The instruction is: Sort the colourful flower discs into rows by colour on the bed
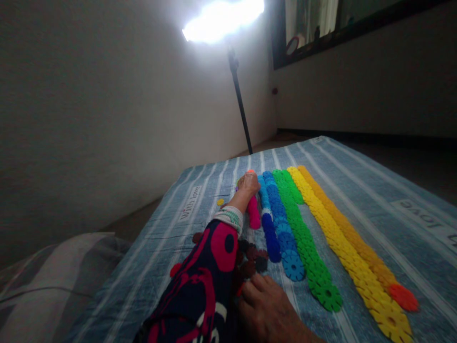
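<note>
Left fingers (254, 180) at pink row (253, 215), long axis running near to far

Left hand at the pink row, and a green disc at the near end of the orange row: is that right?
Not quite: the head view shows a red-orange disc, not a green one, at the near end of the orange row. The left hand is at the pink row.

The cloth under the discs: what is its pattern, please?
The cloth is blue with white stripes; head view shows it.
</note>
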